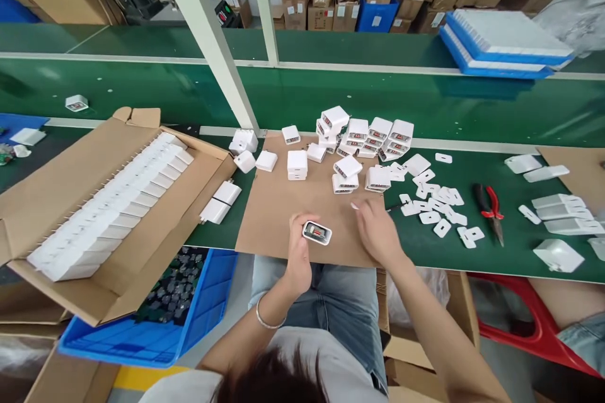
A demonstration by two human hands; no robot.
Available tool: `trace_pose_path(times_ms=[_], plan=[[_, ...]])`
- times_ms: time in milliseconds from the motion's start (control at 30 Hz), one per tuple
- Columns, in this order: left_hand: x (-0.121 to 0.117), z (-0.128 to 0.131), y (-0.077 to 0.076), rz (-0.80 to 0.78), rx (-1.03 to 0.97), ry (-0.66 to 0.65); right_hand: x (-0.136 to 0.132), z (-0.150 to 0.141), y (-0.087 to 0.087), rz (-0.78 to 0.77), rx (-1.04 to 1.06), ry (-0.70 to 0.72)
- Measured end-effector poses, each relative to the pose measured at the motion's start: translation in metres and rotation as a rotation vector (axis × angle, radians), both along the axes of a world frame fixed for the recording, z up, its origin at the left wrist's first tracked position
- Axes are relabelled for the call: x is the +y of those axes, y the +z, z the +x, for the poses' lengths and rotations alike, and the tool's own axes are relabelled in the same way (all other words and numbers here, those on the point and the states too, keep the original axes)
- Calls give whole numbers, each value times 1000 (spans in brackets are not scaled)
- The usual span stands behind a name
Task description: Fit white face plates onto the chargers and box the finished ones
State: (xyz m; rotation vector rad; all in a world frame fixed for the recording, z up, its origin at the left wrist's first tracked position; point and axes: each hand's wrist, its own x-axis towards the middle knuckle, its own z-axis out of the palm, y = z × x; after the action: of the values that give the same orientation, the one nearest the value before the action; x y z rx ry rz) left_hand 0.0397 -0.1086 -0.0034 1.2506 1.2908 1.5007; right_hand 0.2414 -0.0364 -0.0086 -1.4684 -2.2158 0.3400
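Left hand (299,252): fingers pinching open white housing (317,233), just below frame centre
Right hand (377,230): right of centre, over cardboard sheet (269,214); can't tell fingers' grip
White cases (358,129): clustered, just above centre

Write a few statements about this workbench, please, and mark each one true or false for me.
1. The left hand holds a white case. True.
2. The right hand holds the pliers. False: the pliers lie on the green table, apart from that hand.
3. The open cardboard box contains a row of white pieces. True.
4. The blue crate stands on top of the table. False: it is below the tabletop.
5. A brown cardboard sheet lies on the table in front of the person. True.
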Motion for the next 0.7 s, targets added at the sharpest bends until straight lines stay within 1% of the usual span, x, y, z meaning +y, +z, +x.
trace_pose_path(times_ms=[67, 133, 200, 300, 367, 400, 467, 567, 633, 700], plan=[[-2, 2, 7, 17, -58, -12, 0, -23, -4, -21, -56, 57], [-4, 4, 13, 29, -111, -17, 3, -32, -8, -56, -70, 91], [-4, 4, 18, 39, -159, -16, 6, -30, -12, -98, -25, 110], [-5, 4, 24, 80, -250, -26, 8, -22, -17, -170, 99, 81], [-5, 4, 25, 106, -293, -36, 6, -20, -16, -192, 172, 61], [-6, 3, 24, 106, -291, -41, 4, -20, -12, -186, 211, 52], [-6, 2, 22, 83, -232, -38, -5, -25, 1, -130, 325, 21], [-5, 0, 16, 41, -67, -14, -25, -38, 30, 9, 521, -14], [-3, -1, 13, 30, 20, -4, -38, -48, 48, 60, 562, 54], [-2, -1, 12, 26, 63, -1, -47, -56, 58, 82, 543, 142]])
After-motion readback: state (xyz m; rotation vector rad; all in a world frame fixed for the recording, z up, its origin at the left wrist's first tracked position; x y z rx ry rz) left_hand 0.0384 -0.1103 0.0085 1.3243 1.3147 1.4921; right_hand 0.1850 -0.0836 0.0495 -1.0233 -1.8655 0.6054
